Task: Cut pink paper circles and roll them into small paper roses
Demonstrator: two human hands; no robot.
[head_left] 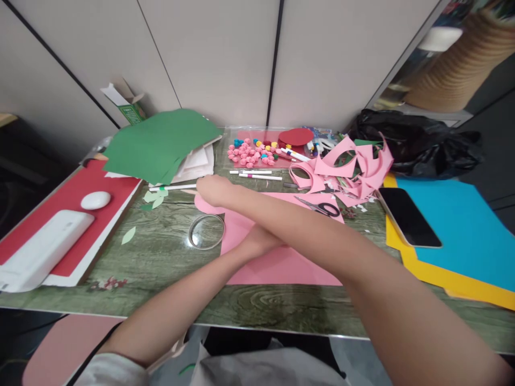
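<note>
My right hand (214,190) reaches across to the left over my left arm. Under it a rounded pink paper piece (204,205) shows, and a white marker with a green band (173,187) ends at its fingers. The fingers are mostly hidden, so their grip is unclear. My left hand (261,241) rests low over a pink paper sheet (281,265), its fingers covered by my right forearm. Black-handled scissors (322,207) lie on the sheet's upper right. A tape-like ring (206,231) lies on the table left of the sheet.
Green sheets (161,145) are stacked at back left. A clear tray (225,153) holds pink beads (245,154). Pink paper scraps (354,166) pile up beside a black bag (418,145). A phone (408,217) lies on blue paper (466,230). A white device (48,249) and mouse (95,200) sit left.
</note>
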